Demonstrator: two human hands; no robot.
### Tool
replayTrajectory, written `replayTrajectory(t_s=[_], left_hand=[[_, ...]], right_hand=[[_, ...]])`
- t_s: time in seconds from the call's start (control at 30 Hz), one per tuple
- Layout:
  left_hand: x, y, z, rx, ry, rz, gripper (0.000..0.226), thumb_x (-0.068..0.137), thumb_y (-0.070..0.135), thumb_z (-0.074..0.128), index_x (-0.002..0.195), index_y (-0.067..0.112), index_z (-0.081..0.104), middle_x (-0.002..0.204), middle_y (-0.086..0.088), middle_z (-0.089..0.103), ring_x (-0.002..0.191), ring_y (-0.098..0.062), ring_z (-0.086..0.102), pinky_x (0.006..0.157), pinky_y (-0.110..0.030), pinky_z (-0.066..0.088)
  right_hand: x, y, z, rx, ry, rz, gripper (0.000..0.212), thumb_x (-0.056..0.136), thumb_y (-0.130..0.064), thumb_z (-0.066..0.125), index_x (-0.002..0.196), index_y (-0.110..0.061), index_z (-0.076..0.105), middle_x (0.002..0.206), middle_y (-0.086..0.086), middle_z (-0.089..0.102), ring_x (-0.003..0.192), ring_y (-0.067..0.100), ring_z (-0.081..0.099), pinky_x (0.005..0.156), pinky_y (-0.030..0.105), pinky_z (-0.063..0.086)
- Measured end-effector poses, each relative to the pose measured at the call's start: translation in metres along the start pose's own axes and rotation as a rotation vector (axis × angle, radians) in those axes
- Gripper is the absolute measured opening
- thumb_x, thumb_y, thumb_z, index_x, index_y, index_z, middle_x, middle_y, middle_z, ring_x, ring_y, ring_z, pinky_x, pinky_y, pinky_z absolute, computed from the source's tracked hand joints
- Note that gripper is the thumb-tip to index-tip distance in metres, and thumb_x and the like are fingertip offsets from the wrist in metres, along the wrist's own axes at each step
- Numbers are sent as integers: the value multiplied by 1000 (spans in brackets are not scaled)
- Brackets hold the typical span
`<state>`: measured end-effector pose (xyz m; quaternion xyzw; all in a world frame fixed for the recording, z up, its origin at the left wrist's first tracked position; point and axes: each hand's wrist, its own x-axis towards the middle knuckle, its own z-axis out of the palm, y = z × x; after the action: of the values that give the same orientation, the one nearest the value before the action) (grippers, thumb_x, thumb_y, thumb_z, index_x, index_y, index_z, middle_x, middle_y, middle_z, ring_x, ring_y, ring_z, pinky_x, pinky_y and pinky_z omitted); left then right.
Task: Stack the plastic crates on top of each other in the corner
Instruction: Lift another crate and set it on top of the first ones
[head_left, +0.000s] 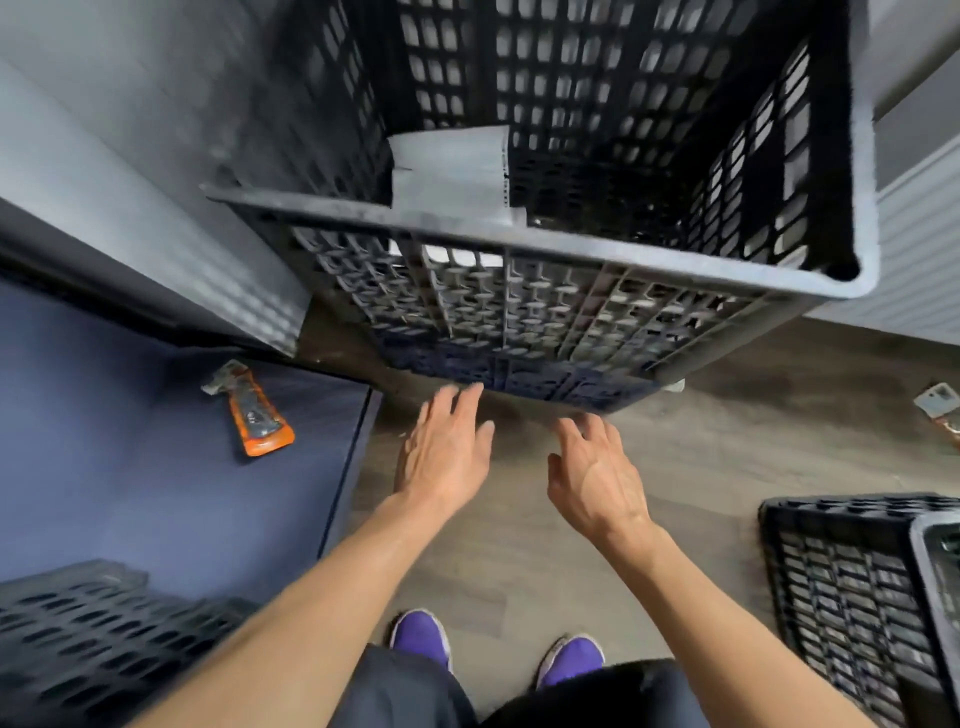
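head view, looking down into a room corner. a tall black lattice crate with a grey rim stands against the grey walls and fills the upper frame; a pale sheet lies against the inside of its near wall; beneath that wall a bluish lattice section shows, and whether it is a separate crate underneath cannot be told; the left hand is open, fingers straight and slightly spread, fingertips at the lower edge of that section, contact uncertain because of blur; the right hand is likewise open, fingers loosely extended just short of the same edge, holding nothing; both bare forearms reach forward from the bottom of the frame; a second black crate sits on the wooden floor at the right edge; a third black crate shows at lower left, over a blue surface; an orange-handled tool lies on that surface, well apart from the hands; purple shoes stand on the floor below the hands.
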<state>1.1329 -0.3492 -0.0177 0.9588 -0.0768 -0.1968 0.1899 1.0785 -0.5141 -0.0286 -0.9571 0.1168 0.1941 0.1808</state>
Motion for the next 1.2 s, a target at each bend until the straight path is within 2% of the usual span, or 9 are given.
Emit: replayTrajectory(t_s=[0.13, 0.23, 0.4, 0.57, 0.63, 0.77, 0.93, 1.07, 1.2], left_hand=[[41, 5, 49, -4, 23, 128, 52, 100, 36, 45, 149, 25, 31, 157, -2, 24, 143, -23, 23, 113, -44, 32], [68, 21, 81, 23, 97, 231, 51, 98, 35, 50, 146, 24, 38, 155, -4, 25, 143, -26, 15, 112, -47, 33], [86, 33, 113, 82, 364, 233, 45, 90, 33, 60, 131, 20, 49, 137, -11, 35, 127, -34, 28, 95, -46, 46], [98, 29, 117, 86, 428, 289, 38, 90, 30, 58, 124, 23, 45, 129, -7, 33, 122, -28, 27, 98, -45, 43], [96, 27, 116, 79, 428, 306, 40, 89, 30, 60, 125, 23, 45, 129, -5, 33, 123, -28, 28, 99, -45, 43], [89, 20, 107, -20, 428, 359, 39, 91, 30, 60, 127, 19, 54, 127, -6, 43, 121, -26, 36, 97, -42, 44], [93, 17, 100, -209, 570, 313, 30, 91, 28, 62, 112, 11, 48, 110, -5, 53, 105, -25, 50, 85, -34, 44], [82, 31, 103, -355, 606, 235, 38, 90, 27, 64, 119, 11, 46, 117, -4, 52, 107, -19, 51, 82, -21, 36], [78, 25, 92, -497, 734, 107, 35, 88, 27, 66, 110, 15, 42, 111, -2, 44, 102, -23, 50, 77, -28, 38]], right_hand=[[31, 34, 34, -10, 68, 27, 39, 91, -18, 51, 130, -18, 49, 125, 9, 50, 111, 32, 45, 81, 44, 50], [51, 58, 48, -7, 153, 16, 36, 93, -20, 52, 128, -19, 53, 122, 8, 52, 109, 31, 46, 80, 41, 48], [83, 79, 47, -8, 278, -29, 29, 90, -19, 50, 116, -22, 63, 111, 7, 65, 103, 34, 55, 74, 39, 50], [94, 83, 46, -18, 329, -30, 13, 91, -25, 49, 88, -21, 61, 86, 5, 71, 81, 37, 64, 56, 34, 41], [91, 85, 42, 40, 329, -6, 17, 92, -31, 47, 82, -22, 58, 80, 5, 69, 77, 38, 62, 55, 34, 39], [74, 90, 31, 128, 356, 75, 27, 90, -36, 42, 77, -19, 60, 75, 5, 67, 71, 37, 58, 60, 37, 50], [74, 100, 25, 129, 447, 129, 32, 92, -34, 42, 72, -16, 58, 70, 7, 62, 64, 36, 55, 55, 35, 43], [72, 108, 17, 137, 517, 243, 45, 96, -47, 41, 71, -13, 58, 70, 13, 65, 65, 37, 57, 57, 36, 43], [68, 127, 8, 155, 606, 327, 42, 93, -56, 46, 88, -16, 57, 77, 10, 59, 79, 37, 60, 65, 37, 42]])
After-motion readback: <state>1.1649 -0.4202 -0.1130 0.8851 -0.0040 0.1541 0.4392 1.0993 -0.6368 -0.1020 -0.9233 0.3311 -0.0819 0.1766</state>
